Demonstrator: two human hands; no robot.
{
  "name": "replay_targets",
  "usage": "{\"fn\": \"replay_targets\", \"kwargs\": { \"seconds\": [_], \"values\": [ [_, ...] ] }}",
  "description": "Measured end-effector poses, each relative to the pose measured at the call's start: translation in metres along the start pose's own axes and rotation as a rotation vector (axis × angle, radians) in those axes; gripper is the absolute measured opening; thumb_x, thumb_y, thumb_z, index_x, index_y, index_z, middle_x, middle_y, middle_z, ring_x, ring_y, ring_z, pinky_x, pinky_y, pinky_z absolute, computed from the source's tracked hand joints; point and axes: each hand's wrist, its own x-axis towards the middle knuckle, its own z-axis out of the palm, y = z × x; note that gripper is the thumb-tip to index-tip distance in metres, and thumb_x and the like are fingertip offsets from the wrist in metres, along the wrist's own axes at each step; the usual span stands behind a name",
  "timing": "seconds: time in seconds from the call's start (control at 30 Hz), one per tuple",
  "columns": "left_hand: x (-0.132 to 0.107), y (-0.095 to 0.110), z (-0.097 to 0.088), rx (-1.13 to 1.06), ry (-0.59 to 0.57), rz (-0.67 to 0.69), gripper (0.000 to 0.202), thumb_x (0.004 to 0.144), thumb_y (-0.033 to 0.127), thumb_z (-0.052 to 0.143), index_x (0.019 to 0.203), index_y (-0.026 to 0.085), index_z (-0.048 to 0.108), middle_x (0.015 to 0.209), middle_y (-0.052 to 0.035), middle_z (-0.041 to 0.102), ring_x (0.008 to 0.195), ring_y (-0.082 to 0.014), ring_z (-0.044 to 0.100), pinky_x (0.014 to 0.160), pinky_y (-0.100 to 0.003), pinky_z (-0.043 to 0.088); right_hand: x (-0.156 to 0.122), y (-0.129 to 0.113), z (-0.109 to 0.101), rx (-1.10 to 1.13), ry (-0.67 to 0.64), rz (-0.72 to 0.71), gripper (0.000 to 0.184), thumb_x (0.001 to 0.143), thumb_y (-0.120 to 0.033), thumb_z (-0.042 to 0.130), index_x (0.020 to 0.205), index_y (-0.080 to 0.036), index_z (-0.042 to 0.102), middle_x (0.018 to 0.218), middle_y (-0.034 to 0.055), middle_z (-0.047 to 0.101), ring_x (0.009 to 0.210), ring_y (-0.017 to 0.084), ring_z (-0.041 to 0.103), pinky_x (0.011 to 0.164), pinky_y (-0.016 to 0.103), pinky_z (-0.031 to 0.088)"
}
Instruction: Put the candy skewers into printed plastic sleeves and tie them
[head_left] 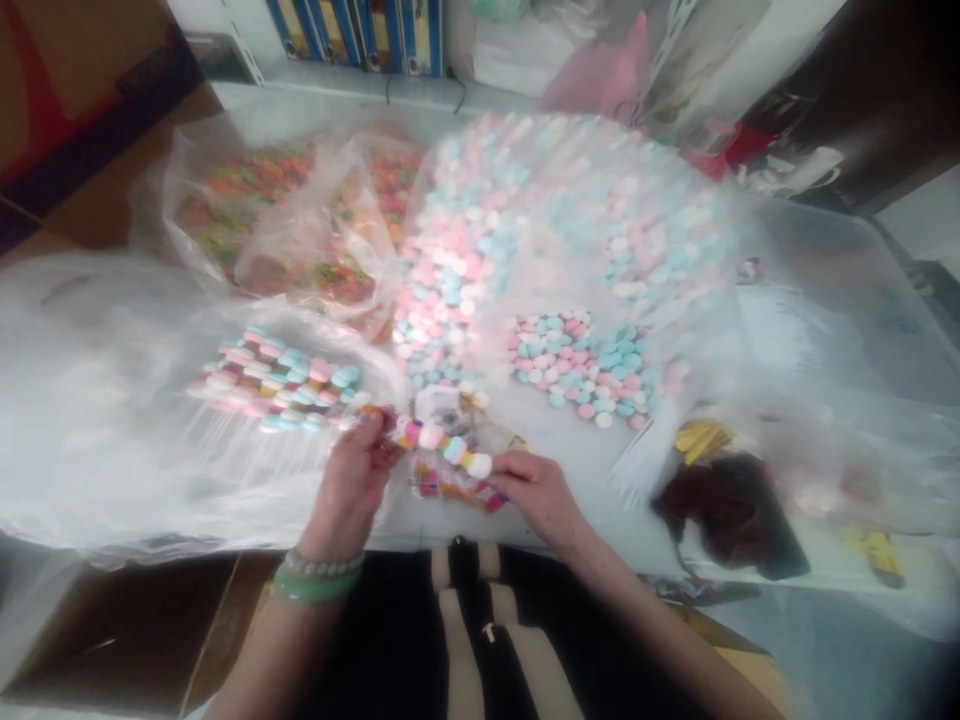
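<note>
My left hand (358,470) and my right hand (536,492) hold between them a short string of pastel candy beads (444,446), each hand pinching one end. Under the string lies a small packet with colourful print (450,485). To the left, on clear plastic, rests a heap of finished pastel bead strings (279,384). Beyond my hands, a pile of loose pink, blue and white candy discs (589,365) is spread on a plastic sheet. A green bangle and a bead bracelet (319,578) sit on my left wrist.
A big clear bag of pastel candies (517,215) stands behind, with a bag of orange and mixed-colour sweets (300,220) to its left. A dark brown object with gold wrappers (720,505) lies at the right. Cardboard boxes (127,630) sit at the lower left.
</note>
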Motion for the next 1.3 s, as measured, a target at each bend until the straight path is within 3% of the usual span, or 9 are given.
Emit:
{"fn": "replay_targets", "kwargs": {
  "seconds": [0.1,0.23,0.4,0.6,0.73,0.93,1.03,1.13,1.3],
  "values": [
    [0.0,0.001,0.002,-0.04,0.03,-0.071,0.016,0.092,0.01,0.056,0.081,0.013,0.067,0.07,-0.0005,0.069,0.058,-0.0116,0.066,0.057,-0.024,0.058,0.001,-0.001,0.004,0.204,-0.038,0.185,0.013,0.07,-0.025,0.067,0.074,-0.021,0.078,0.068,-0.0016,0.067,0.069,0.016,0.06,0.068,0.028,0.048],
    [0.001,0.001,0.003,-0.115,0.089,-0.194,0.02,0.096,0.013,0.053,0.08,0.015,0.065,0.068,0.0004,0.068,0.059,-0.0135,0.068,0.059,-0.028,0.061,0.003,-0.001,0.007,0.397,-0.023,0.29,0.011,0.064,-0.026,0.07,0.07,-0.018,0.076,0.057,-0.0036,0.058,0.057,0.012,0.049,0.057,0.024,0.041],
    [0.001,0.003,0.006,-0.157,0.088,-0.219,0.022,0.098,0.015,0.05,0.081,0.015,0.064,0.069,0.0002,0.068,0.061,-0.0139,0.069,0.057,-0.028,0.061,0.001,-0.005,0.004,0.474,-0.026,0.286,0.012,0.061,-0.024,0.072,0.069,-0.018,0.077,0.053,-0.0038,0.055,0.053,0.011,0.046,0.052,0.024,0.038],
    [0.0,0.002,0.008,-0.106,0.011,-0.262,0.027,0.1,0.02,0.046,0.079,0.016,0.063,0.065,-0.001,0.066,0.056,-0.0132,0.066,0.049,-0.023,0.056,0.001,-0.005,0.005,0.446,-0.088,0.242,0.012,0.065,-0.026,0.073,0.074,-0.021,0.08,0.065,-0.001,0.069,0.063,0.014,0.057,0.06,0.026,0.047],
    [-0.005,0.0,0.012,-0.071,-0.02,-0.258,0.026,0.1,0.021,0.048,0.079,0.016,0.062,0.061,0.001,0.063,0.051,-0.0118,0.062,0.044,-0.02,0.051,0.004,0.006,0.006,0.301,-0.072,0.143,0.011,0.07,-0.025,0.069,0.074,-0.021,0.079,0.069,-0.0007,0.071,0.068,0.017,0.063,0.065,0.028,0.05],
    [-0.011,-0.003,0.021,-0.066,0.051,-0.174,0.022,0.098,0.017,0.051,0.079,0.016,0.062,0.063,0.0026,0.065,0.048,-0.0088,0.06,0.047,-0.019,0.05,-0.003,0.014,0.003,-0.402,0.177,-0.405,0.024,0.088,-0.014,0.053,0.079,-0.02,0.075,0.071,0.0029,0.065,0.069,0.016,0.059,0.065,0.025,0.045],
    [-0.01,-0.007,0.022,-0.063,0.029,-0.092,0.016,0.093,0.016,0.059,0.078,0.015,0.063,0.067,0.0015,0.068,0.056,-0.01,0.064,0.053,-0.02,0.053,-0.01,0.012,0.003,-0.656,0.268,-0.565,0.026,0.091,-0.012,0.05,0.078,-0.018,0.072,0.069,0.0034,0.059,0.063,0.015,0.052,0.061,0.026,0.04],
    [-0.009,-0.01,0.021,-0.04,-0.029,0.022,0.01,0.088,0.016,0.066,0.078,0.015,0.067,0.073,-0.0006,0.071,0.064,-0.0121,0.067,0.06,-0.022,0.056,-0.011,0.012,0.004,-0.66,0.251,-0.565,0.025,0.092,-0.012,0.05,0.079,-0.018,0.071,0.068,0.003,0.059,0.063,0.015,0.052,0.06,0.026,0.04],
    [-0.013,-0.015,0.022,0.047,-0.086,0.039,0.004,0.081,0.016,0.071,0.079,0.013,0.07,0.074,-0.0034,0.073,0.066,-0.014,0.068,0.059,-0.023,0.057,-0.004,0.019,0.005,-0.377,0.13,-0.311,0.023,0.086,-0.012,0.054,0.079,-0.022,0.074,0.074,0.0018,0.067,0.071,0.016,0.059,0.068,0.026,0.044]
  ]
}}
